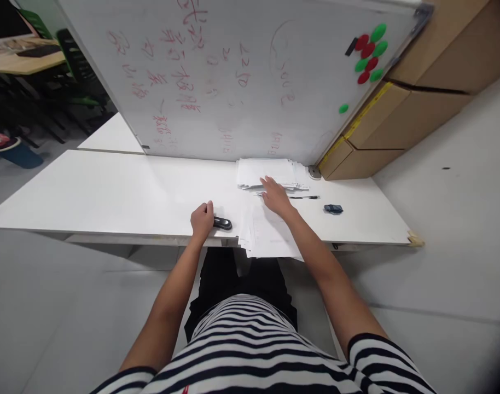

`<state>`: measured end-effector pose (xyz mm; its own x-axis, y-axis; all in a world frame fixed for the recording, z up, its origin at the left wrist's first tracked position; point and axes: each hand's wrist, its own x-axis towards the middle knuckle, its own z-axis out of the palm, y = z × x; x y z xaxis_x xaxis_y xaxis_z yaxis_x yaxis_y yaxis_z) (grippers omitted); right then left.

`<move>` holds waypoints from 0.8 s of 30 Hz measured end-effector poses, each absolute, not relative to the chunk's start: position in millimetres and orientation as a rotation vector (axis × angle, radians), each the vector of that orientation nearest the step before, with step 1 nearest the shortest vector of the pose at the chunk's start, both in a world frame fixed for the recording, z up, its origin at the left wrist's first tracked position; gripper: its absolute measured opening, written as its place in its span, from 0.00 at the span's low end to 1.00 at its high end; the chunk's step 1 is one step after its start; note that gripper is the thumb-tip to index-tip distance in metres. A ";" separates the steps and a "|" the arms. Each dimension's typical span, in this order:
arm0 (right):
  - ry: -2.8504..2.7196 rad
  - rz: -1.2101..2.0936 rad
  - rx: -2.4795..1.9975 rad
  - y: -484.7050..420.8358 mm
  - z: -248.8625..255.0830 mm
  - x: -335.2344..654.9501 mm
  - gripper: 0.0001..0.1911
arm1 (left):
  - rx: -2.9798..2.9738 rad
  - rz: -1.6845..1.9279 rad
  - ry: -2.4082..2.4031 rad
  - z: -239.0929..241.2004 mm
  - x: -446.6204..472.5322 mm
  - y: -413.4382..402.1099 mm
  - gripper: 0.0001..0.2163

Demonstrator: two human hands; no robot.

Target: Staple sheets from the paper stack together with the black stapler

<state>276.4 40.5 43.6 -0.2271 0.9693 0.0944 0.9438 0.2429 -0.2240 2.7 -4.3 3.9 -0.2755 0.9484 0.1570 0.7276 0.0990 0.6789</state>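
Here, my left hand [202,220] curled at the left end of a long, glossy black stapler-like tool [222,222] — clamped on it, I cannot tell — my right hand [277,197] with fingers apart, fingertips over a white paper stack [270,167].

The left hand [202,221] hides part of the stapler [223,223]. Print on the papers [270,234] is too small to read.

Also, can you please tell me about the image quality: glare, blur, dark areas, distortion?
Head view: markings on the papers look washed out, too faint to read; head view: the left hand and right hand show no strong motion blur; head view: the lower right corner darkens, and the table seems stretched sideways.
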 end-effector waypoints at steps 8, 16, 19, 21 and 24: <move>-2.327 0.262 -1.943 101.5 23.5 268.5 0.22 | 1.633 1.068 2.073 5.2 6.3 -1.9 0.21; -2.297 0.317 -1.946 110.2 20.5 274.2 0.21 | 1.619 1.038 2.026 4.1 2.9 -1.6 0.21; -2.288 0.328 -1.960 112.4 19.9 274.1 0.21 | 1.614 1.036 2.019 4.9 3.3 -2.0 0.21; -2.292 0.326 -1.959 112.2 19.7 274.1 0.21 | 1.615 1.038 2.015 5.7 3.6 -2.2 0.21; -2.308 0.306 -1.942 110.9 19.5 273.6 0.20 | 1.612 1.036 2.019 6.9 4.2 -2.3 0.21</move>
